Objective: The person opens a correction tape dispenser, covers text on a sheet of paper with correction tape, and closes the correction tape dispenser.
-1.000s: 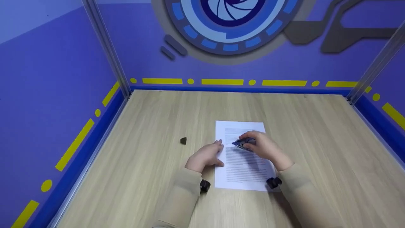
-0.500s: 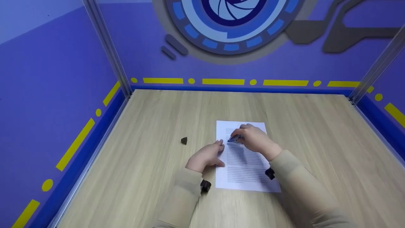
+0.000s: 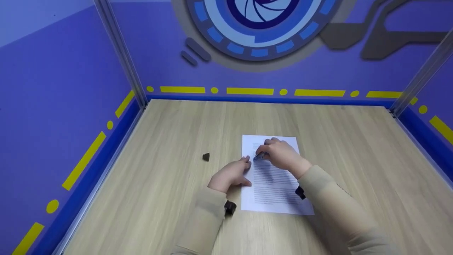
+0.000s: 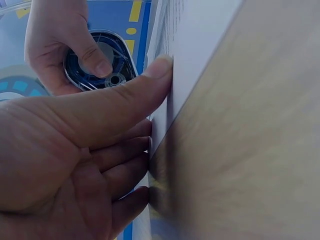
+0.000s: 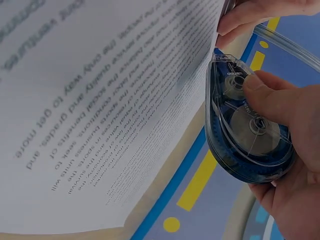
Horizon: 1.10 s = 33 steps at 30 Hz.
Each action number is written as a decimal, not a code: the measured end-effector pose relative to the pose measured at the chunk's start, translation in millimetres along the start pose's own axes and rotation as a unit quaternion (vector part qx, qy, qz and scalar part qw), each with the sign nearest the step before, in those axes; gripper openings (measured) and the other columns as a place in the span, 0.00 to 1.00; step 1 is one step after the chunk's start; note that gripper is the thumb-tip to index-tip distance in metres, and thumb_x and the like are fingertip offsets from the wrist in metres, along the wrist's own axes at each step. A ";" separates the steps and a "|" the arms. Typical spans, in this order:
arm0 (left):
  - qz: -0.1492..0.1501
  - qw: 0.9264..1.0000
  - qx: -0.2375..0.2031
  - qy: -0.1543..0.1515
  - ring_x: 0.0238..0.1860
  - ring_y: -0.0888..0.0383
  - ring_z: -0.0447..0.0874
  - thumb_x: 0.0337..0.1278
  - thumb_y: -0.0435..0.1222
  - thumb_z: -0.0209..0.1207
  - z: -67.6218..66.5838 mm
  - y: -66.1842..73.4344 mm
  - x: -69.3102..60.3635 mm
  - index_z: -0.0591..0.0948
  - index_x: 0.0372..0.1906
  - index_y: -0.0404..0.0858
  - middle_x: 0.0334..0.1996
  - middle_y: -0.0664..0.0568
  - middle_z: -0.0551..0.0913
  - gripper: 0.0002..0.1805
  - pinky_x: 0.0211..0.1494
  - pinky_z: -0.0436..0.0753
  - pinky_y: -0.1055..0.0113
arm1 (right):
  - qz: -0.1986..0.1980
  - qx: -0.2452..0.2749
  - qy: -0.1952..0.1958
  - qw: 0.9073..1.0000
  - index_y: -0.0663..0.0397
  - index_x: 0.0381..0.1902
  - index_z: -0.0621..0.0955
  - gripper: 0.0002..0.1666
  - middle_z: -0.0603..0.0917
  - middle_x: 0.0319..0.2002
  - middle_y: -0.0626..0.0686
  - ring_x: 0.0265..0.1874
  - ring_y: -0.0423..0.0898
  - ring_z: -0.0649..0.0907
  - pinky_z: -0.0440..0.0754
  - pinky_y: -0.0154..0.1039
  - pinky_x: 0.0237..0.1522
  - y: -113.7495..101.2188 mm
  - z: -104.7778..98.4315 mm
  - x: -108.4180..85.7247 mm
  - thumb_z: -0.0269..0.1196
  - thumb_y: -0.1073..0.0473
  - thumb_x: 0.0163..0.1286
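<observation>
A printed sheet of paper (image 3: 276,198) lies on the wooden table, its lines of text visible in the right wrist view. My right hand (image 3: 282,154) grips a blue, see-through correction tape dispenser (image 5: 250,125) between thumb and fingers. The dispenser's tip (image 5: 217,51) meets the page near the left start of the text, in its upper part. On the paper's left edge rests my left hand (image 3: 230,174), its fingertips and thumb pressing the sheet against the table. Its fingers (image 4: 125,172) are fairly straight, with nothing held in them.
A small dark piece (image 3: 206,157), perhaps a cap, lies on the table (image 3: 170,177) left of the paper. Blue-purple panels (image 3: 63,88) with yellow marks enclose the table at the back and sides. Each wrist wears a black camera mount (image 3: 230,208).
My right hand has carried the correction tape leftward and slightly up the page, to the start of a text line, and now barely moves. The left hand stays in place.
</observation>
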<state>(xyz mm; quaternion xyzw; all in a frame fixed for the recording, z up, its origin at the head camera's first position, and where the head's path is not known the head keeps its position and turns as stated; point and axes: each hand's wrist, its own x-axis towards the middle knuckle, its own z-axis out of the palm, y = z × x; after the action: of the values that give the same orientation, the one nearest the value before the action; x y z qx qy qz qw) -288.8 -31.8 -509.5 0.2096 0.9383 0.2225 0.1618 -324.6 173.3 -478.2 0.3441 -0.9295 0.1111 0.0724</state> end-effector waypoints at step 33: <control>-0.006 1.000 0.001 -0.002 0.81 0.48 0.59 0.55 0.41 0.75 -0.5 0.6 0.1 0.70 0.75 0.36 0.81 0.45 0.60 0.43 0.84 0.63 0.58 | 0.008 -0.025 -0.022 0.999 0.47 0.44 0.90 0.12 0.88 0.40 0.53 0.43 0.56 0.85 0.87 0.56 0.45 -2.1 2.0 5.0 0.70 0.67 0.66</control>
<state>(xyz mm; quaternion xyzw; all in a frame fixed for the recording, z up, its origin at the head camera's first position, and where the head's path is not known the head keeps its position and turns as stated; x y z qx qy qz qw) -288.9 -31.4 -508.8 0.2043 0.9394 0.2200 0.1653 -327.1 168.2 -478.7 0.3368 -0.9362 0.0807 0.0598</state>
